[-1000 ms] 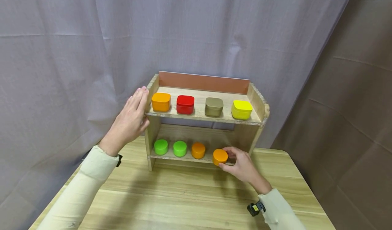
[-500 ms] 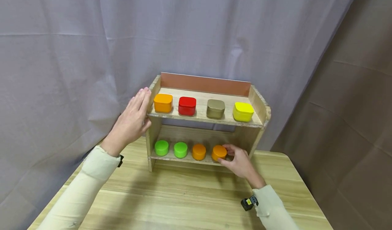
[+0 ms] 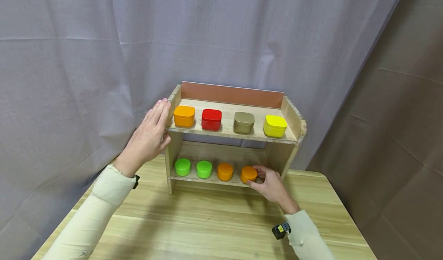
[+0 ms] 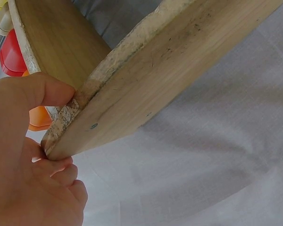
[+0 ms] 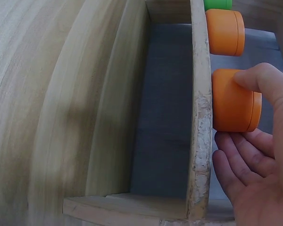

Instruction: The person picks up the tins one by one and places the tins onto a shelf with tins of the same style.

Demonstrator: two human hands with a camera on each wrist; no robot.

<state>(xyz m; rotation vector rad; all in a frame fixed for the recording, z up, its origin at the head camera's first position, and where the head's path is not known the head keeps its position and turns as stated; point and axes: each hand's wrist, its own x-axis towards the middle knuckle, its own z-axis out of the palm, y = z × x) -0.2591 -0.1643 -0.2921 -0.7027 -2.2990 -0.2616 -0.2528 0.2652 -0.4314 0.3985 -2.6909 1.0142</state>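
Note:
My right hand [image 3: 273,185] holds a round orange container [image 3: 248,174] at the right end of the lower shelf. In the right wrist view, the thumb presses the side of this container [image 5: 233,103] and the fingers lie on its other side, its base on the board. My left hand [image 3: 147,139] grips the left side panel of the small wooden shelf [image 3: 232,136]. The left wrist view puts the thumb on one side of that panel [image 4: 118,89] and curled fingers on the other. Another round orange container [image 3: 225,171] and two green ones [image 3: 182,167] stand further left.
On the upper board stand rounded-square containers: orange [image 3: 184,116], red [image 3: 211,119], olive [image 3: 243,122] and yellow [image 3: 275,126]. A brown strip [image 3: 232,94] runs along the back. The shelf is on a wooden table [image 3: 207,221], with grey curtains [image 3: 221,33] behind.
My right hand has moved the orange container slightly back onto the lower shelf, in line with the others. It still holds it. My left hand has stayed on the side panel.

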